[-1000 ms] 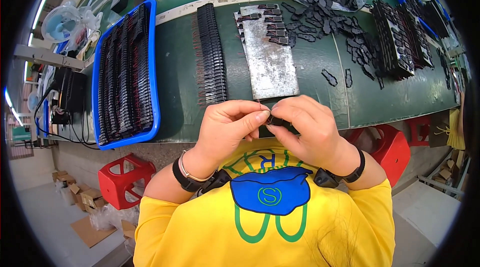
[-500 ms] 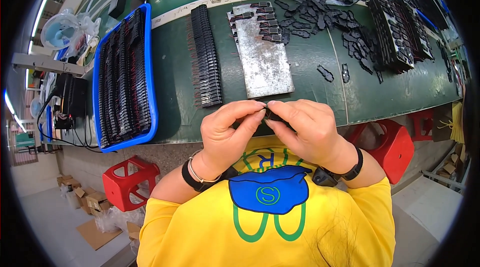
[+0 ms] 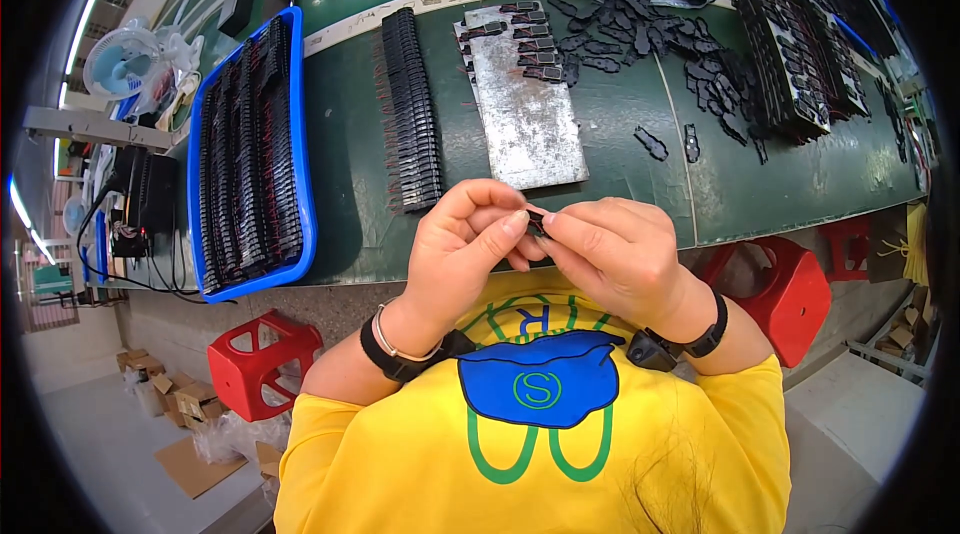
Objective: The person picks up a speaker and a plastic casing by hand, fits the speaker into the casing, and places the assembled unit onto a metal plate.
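Observation:
A small black plastic part (image 3: 537, 221) sits between my two hands in front of the bench edge, mostly covered by fingers. My right hand (image 3: 622, 249) pinches it between thumb and forefinger. My left hand (image 3: 460, 249) closes on its other side, with the thumb on the part and the index finger arched above. Just beyond my fingers lies a worn metal plate (image 3: 530, 134). Black parts with reddish wires (image 3: 541, 59) are lined up along the plate's far right edge. To its left runs a long row of stacked black wired pieces (image 3: 412, 114).
A blue tray (image 3: 308, 234) packed with black pieces stands on the left of the green bench (image 3: 350, 154). Flat black parts (image 3: 640, 24) are heaped at the back, with loaded plates (image 3: 785, 74) stacked right. Red stools (image 3: 255, 364) flank me below the edge.
My left index finger has lifted off the part and arched up, while the left thumb has turned upward. My right hand keeps its pinch nearly in place.

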Available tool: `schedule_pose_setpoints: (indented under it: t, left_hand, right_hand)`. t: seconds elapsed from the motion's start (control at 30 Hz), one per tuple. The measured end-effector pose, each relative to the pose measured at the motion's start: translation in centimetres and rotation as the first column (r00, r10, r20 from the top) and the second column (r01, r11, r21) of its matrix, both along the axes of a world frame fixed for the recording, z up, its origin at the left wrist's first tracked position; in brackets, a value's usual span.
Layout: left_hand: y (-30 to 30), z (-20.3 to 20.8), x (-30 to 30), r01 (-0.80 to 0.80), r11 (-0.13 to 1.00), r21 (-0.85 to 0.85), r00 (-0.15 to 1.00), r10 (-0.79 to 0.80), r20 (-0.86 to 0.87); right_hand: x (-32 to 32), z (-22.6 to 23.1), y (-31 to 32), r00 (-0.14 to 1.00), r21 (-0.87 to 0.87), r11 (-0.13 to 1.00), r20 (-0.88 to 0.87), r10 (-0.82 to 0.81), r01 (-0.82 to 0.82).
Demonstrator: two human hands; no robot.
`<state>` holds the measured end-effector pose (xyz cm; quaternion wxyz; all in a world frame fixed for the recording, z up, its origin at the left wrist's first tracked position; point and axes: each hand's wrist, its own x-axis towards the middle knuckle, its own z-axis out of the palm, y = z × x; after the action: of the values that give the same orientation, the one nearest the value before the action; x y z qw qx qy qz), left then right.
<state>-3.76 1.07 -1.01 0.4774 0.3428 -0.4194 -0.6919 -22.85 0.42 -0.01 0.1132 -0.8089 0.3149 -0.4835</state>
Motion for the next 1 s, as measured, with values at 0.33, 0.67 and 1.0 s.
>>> schedule_pose_setpoints:
  t: [0.33, 0.67, 1.0]
  left_hand:
    - [-1.1, 1.0, 0.3, 0.091, 0.977, 0.191, 0.98, -0.123, 0.159]
    - [-1.3, 1.1, 0.7, 0.103, 0.97, 0.22, 0.981, -0.136, 0.138]
    - [-1.5, 0.8, 1.9, 0.151, 0.945, 0.291, 0.989, -0.142, -0.052]
  right_hand:
    - [-0.3, -0.3, 0.1, 0.999, -0.063, 0.998, -0.042, -0.005, 0.003]
    - [-0.8, -1.0, 0.3, 0.997, -0.107, 0.994, -0.081, -0.005, -0.004]
    - [-1.3, -0.5, -0.2, 0.997, -0.053, 0.999, -0.078, -0.002, -0.002]
